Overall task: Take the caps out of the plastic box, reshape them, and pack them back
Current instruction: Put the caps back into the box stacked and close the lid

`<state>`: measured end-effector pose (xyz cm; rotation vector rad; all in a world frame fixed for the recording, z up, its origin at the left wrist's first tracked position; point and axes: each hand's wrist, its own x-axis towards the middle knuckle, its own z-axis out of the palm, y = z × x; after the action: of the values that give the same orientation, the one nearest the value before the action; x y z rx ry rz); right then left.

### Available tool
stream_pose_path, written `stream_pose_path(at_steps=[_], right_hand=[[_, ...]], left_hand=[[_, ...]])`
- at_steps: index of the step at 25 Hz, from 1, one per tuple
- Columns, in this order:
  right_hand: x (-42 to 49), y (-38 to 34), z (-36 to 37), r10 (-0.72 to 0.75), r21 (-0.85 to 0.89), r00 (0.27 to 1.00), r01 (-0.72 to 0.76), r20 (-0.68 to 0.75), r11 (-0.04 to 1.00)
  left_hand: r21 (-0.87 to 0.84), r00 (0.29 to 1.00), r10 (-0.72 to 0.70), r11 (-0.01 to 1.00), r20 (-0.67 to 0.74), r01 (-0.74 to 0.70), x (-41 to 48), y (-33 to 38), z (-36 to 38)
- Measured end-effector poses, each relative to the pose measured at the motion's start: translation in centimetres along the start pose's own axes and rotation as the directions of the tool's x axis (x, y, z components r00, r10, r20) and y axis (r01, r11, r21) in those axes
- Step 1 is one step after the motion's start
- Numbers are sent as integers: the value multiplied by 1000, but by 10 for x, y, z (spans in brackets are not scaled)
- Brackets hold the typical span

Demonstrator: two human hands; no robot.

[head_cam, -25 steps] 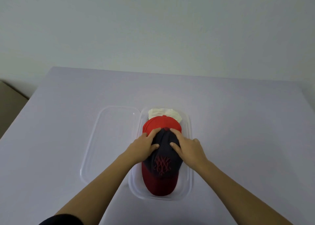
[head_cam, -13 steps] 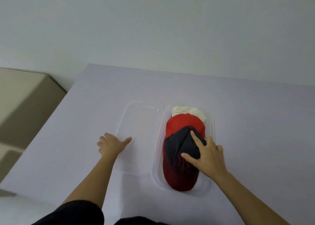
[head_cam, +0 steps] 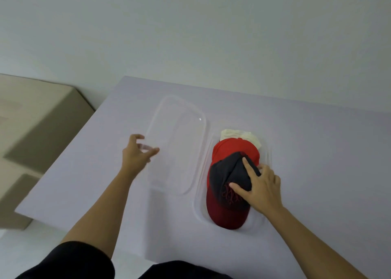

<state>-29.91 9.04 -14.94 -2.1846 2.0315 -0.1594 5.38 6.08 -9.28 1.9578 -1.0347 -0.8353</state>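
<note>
A clear plastic box (head_cam: 198,204) lies on the table with three caps stacked in it. On top is a dark navy cap (head_cam: 227,173) with a dark red brim and red stitched logo. Under it shows a bright red cap (head_cam: 232,147), and a cream cap (head_cam: 241,135) peeks out at the far end. My right hand (head_cam: 258,187) lies flat on the navy cap, fingers spread, pressing it down. My left hand (head_cam: 137,151) is at the left rim of the clear lid (head_cam: 177,143), fingers curled at its edge, blurred by motion.
The lid lies flat just left of the box. The lilac table (head_cam: 317,151) ends at a left edge near my left hand. Beyond that edge stand beige cardboard boxes (head_cam: 38,113). A pale wall rises behind the table.
My left hand left the navy cap and moved left and farther out to the lid's rim. My right hand stays pressed on the cap. The view has swung left.
</note>
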Motion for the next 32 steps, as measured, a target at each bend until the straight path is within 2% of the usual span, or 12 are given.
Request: stream_pose_path(at_steps=[4,6,8,9,11,12,13,15,17,19,25,32], right_hand=[[-2,-5,-1,-97,-16,994,96,-59,995],[-3,-8,-5,-145,69,989,146,-17,987],[-2,-4,-6,-128,293,991,114,31,949],[-2,-2,-9,-105,490,991,51,85,870],[3,-9,-26,-64,835,971,-162,229,526],[7,-11,-34,-37,879,950,-271,310,393],[10,-11,-42,-20,874,925,-350,378,336],[10,-18,-50,7,835,903,-399,429,379],[-5,-8,-47,184,740,934,-354,305,572],[-12,-10,-32,212,646,953,-304,218,701],[-18,-9,-23,402,798,900,-365,170,480],[-11,-5,-25,435,765,865,-451,249,459]], left_hand=[[-185,993,110,976,-49,-117,-3,40,-15],[-358,994,86,932,72,-55,-14,53,-9],[-420,975,39,906,219,58,-31,56,9],[-412,961,12,905,278,108,-40,53,20],[-360,934,-44,915,356,180,-60,42,38],[-328,918,-73,921,390,212,-71,35,48],[-300,905,-100,924,413,238,-79,26,58],[-241,903,-142,936,404,256,-89,12,70],[-107,899,-137,974,415,198,-98,13,94],[24,935,-90,996,342,87,-103,15,100],[208,957,73,969,280,-134,-107,27,115],[248,925,47,957,377,-149,-105,23,130]])
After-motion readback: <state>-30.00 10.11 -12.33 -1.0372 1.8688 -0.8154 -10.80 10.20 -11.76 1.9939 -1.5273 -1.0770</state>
